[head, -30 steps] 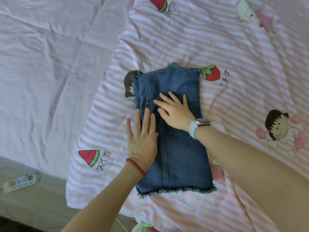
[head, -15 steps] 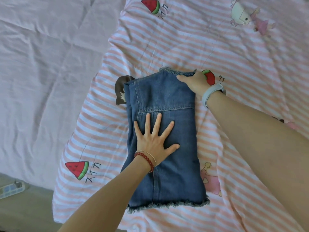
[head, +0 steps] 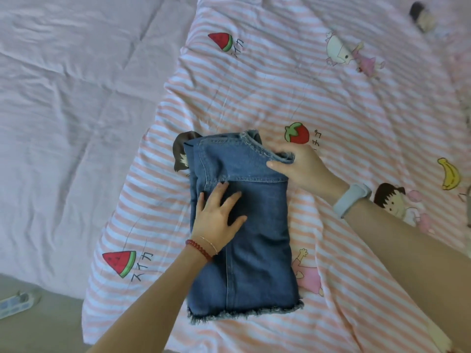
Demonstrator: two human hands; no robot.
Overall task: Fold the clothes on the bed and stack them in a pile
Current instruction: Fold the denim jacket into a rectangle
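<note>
A blue denim garment with frayed hems lies folded lengthwise on the pink-and-white striped cartoon blanket. My left hand presses flat on the denim's middle-left part, fingers spread. My right hand grips the far right frayed corner of the denim, thumb on top, and has lifted that corner slightly and turned it toward me. A pale blue band sits on my right wrist, a red bead bracelet on my left.
A plain pale quilted cover spreads over the bed to the left. A power strip lies on the floor at the lower left, beyond the bed's edge. The striped blanket stretches far and right.
My right hand went from the denim's middle to its far right corner and now grips and lifts it. My left hand slid onto the denim's middle and stays pressing there.
</note>
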